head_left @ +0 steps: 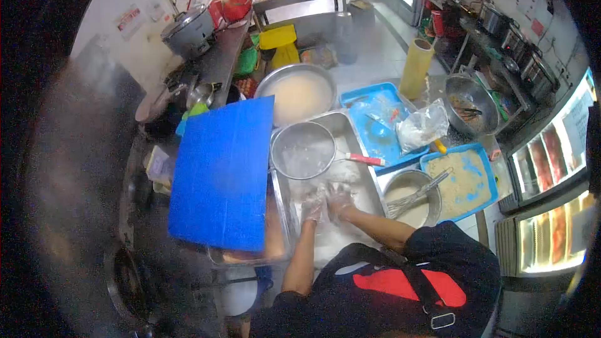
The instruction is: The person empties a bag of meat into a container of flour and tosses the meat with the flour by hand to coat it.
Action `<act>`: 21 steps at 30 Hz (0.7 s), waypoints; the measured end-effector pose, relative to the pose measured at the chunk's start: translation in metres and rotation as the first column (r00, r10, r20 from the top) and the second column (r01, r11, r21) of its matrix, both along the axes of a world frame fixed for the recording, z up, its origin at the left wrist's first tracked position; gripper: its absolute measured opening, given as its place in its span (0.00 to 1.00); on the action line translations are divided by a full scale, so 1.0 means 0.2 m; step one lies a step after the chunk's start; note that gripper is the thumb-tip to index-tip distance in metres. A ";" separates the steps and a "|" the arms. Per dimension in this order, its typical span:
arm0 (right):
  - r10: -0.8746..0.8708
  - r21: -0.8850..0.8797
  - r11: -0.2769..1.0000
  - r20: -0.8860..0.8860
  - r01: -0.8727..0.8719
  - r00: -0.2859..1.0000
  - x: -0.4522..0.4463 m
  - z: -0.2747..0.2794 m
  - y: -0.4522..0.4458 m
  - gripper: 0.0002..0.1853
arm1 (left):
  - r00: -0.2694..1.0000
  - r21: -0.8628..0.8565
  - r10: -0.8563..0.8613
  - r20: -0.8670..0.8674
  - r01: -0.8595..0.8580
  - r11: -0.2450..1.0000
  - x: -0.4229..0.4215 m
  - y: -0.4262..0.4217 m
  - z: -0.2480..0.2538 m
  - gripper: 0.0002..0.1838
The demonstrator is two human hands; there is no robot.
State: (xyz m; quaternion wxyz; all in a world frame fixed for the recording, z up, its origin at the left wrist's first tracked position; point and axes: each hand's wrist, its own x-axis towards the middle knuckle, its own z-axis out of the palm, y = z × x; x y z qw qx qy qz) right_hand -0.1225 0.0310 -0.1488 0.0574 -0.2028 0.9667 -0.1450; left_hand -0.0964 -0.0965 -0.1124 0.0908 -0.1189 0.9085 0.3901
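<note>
you have a tray (339,124) directly in front of you, with powder (328,230) in it and a sieve (303,150) lying across it. left of the tray is a board (222,172); behind the tray, a basin (330,91). right of its far half sits a tub (377,138) with a bag (423,128) on it; right of its near half, a pot (436,209) with a whisk (421,193) in it; farther right, a second tub (491,176).

Your left hand (313,206) and right hand (340,201) are close together in white powder (337,235) inside a metal tray (372,175). Ahead of them, a sieve (303,150) with a red handle lies across the tray. To your left is a blue board (222,175); to your right, a whisk (416,194) leans in a pot (436,209) of pale liquid.
</note>
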 end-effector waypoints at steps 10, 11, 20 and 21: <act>-0.026 -0.116 0.991 0.364 0.073 0.931 -0.09 0.70 0.23 0.35 | 0.996 0.091 -0.077 -0.051 0.081 0.993 0.09 -0.02 0.03 0.23; 0.052 -0.197 0.980 0.332 0.015 0.942 -0.03 0.75 0.25 0.34 | 0.996 0.095 -0.077 -0.048 0.082 0.992 0.13 -0.03 0.03 0.23; 0.134 -0.476 0.876 0.089 -0.076 0.987 0.09 0.96 0.23 0.12 | 0.995 -0.032 -0.091 0.034 0.092 0.995 0.42 -0.15 0.05 0.24; 0.129 -0.580 0.810 0.033 -0.086 0.991 0.09 0.97 0.22 0.10 | 0.996 -0.045 -0.080 0.042 0.082 0.996 0.43 -0.15 0.06 0.24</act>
